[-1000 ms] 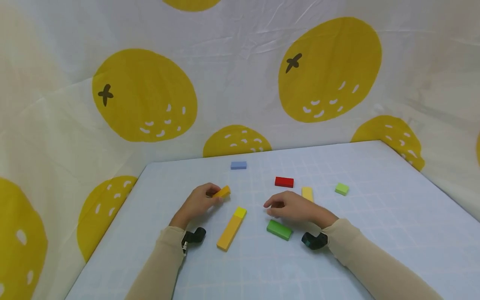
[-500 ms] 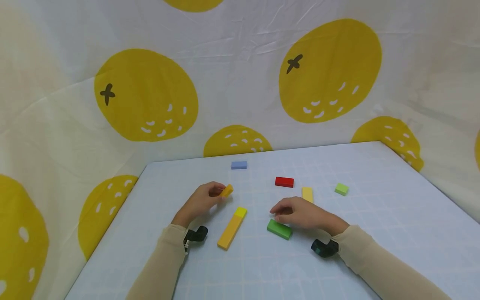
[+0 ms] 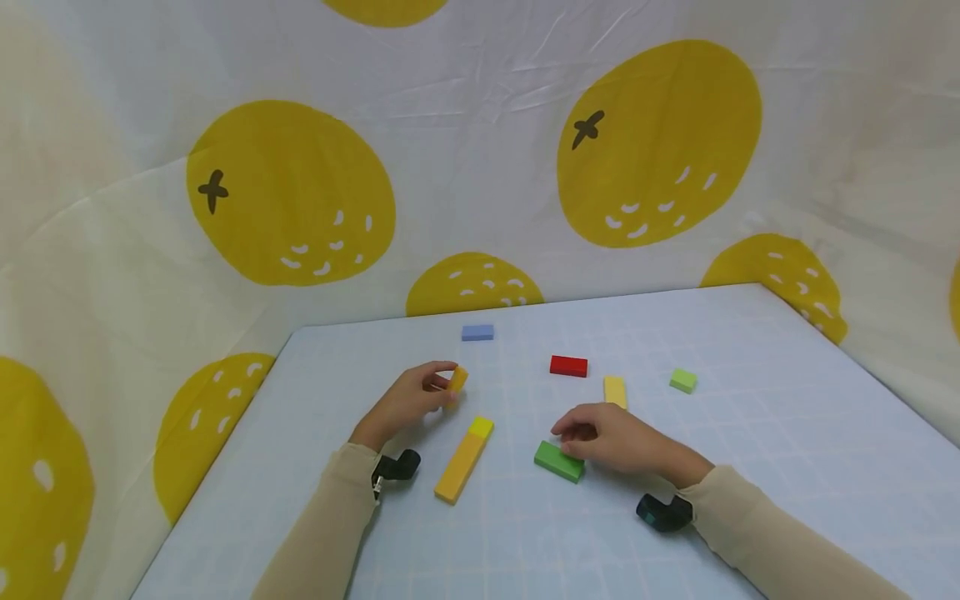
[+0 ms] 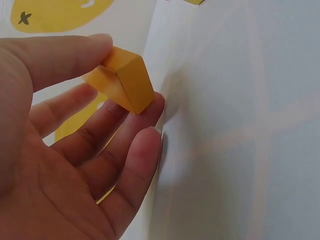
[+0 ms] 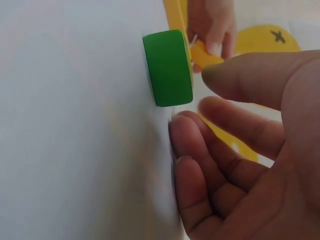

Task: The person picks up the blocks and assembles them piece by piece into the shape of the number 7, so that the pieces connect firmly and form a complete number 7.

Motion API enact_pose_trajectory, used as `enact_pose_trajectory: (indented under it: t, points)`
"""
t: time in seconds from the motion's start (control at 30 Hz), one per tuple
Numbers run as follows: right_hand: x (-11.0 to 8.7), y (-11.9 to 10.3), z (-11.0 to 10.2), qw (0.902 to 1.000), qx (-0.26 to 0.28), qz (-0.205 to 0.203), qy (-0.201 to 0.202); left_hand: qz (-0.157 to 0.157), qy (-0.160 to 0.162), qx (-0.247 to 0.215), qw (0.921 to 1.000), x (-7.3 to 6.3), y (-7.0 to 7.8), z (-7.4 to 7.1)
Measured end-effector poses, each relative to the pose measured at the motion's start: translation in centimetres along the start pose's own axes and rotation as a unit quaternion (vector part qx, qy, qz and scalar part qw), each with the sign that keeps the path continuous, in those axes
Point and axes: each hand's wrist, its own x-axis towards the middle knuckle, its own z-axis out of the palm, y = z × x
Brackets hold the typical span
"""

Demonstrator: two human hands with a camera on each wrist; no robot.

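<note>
White, yellow-patterned cloth [image 3: 480, 167] hangs behind a pale checked table [image 3: 585, 542], where a person's two hands work either side of a long orange block [image 3: 458, 472] lying flat. Right of that landmark, the right hand [image 3: 618, 433] hangs over a green block [image 3: 551, 460], thumb and fingers apart and loosely bent; whether they touch it, I cannot tell. Just beyond and left of the landmark's far end, the left hand [image 3: 411, 395] pinches a small orange block [image 3: 457, 383], seemingly lifted.

A light, steady pinch should suit the small orange block; on the green block, thumb and fingers would sit best across its narrow sides.

The green block's long axis slants, pointing roughly at the landmark's far end. The small orange block tilts, its upper end leaning away, near-parallel to the landmark. Beyond the landmark lie red [image 3: 568, 367] and blue [image 3: 477, 333] blocks.
</note>
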Motion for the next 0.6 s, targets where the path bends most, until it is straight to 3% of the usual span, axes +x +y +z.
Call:
enact_pose_trajectory:
  t: [0.33, 0.6]
  points:
    - [-0.3, 0.6, 0.4, 0.9993, -0.016, -0.033, -0.003, 0.021, -0.026, -0.002, 0.9994, 0.7, 0.7, 0.0]
    - [-0.5, 0.4, 0.4, 0.9987, -0.032, -0.028, -0.028, 0.015, -0.036, -0.019, 0.9991, 0.7, 1.4, 0.5]
